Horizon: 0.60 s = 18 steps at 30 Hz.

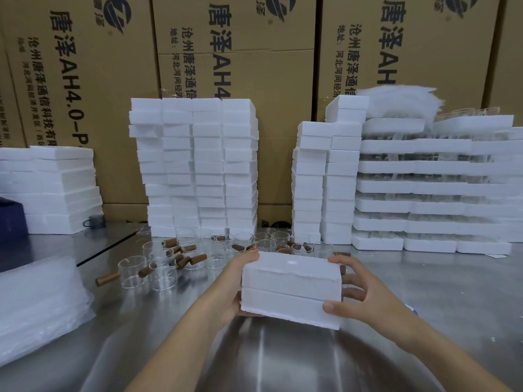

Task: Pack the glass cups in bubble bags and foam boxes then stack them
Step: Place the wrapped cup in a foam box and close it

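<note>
We're reading cardboard only here. At ten o'clock, the left carton point(70, 94) carries 唐泽 in big characters, then 沧州唐泽通信科技有 and 唐泽AH4.0-P, all turned sideways, beside a round logo point(117, 12). At twelve o'clock the middle carton point(235, 66) repeats 唐泽, 唐泽AH4 and 地址: 河北河间经. At one o'clock the right carton point(410, 66) shows 唐泽, 沧州唐泽通 and AH. The smallest print on the left we can't make out.

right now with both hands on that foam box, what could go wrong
The foam box has a seam between two halves, and only the left hand and right hand at its ends grip it; the halves could slip apart. Loose glass cups stand behind it, easy to knock. The tall stack is uneven and might topple when a box is added.
</note>
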Available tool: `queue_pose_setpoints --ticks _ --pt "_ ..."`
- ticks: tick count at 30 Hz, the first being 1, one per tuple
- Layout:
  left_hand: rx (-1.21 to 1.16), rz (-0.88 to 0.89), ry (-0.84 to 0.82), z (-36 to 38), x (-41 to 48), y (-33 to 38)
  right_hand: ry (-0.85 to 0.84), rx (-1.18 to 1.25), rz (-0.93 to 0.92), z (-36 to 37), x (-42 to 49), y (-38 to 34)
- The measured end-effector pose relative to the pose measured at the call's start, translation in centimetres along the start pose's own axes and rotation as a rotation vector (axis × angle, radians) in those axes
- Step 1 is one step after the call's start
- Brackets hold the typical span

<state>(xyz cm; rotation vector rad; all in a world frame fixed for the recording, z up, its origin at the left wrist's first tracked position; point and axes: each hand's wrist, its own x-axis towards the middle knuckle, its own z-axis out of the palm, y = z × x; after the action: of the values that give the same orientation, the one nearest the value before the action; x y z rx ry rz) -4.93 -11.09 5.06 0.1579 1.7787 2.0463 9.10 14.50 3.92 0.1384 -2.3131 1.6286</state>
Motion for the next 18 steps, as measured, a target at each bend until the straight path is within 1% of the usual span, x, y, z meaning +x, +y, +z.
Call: queue_pose_setpoints --ticks 8,12,16,18 --pt "-0.028 -0.021 -0.018 0.0 -0.4 0.2 -0.035 -0.070 -0.024 -0.1 -0.3 -0.7" --pt "-0.004 -0.045 -0.090 -0.5 -0.7 0.2 0.006 -0.082 -0.055 -0.1 -0.2 -0.6" --pt "0.047 -0.098 -0.198 -1.0 -1.2 0.2 -0.014 -0.077 -0.069 -0.2 -0.2 -0.4" --pt "0.075 -0.080 -0.223 -1.1 -1.3 0.1 -0.015 -0.088 -0.079 0.0 -0.2 -0.3"
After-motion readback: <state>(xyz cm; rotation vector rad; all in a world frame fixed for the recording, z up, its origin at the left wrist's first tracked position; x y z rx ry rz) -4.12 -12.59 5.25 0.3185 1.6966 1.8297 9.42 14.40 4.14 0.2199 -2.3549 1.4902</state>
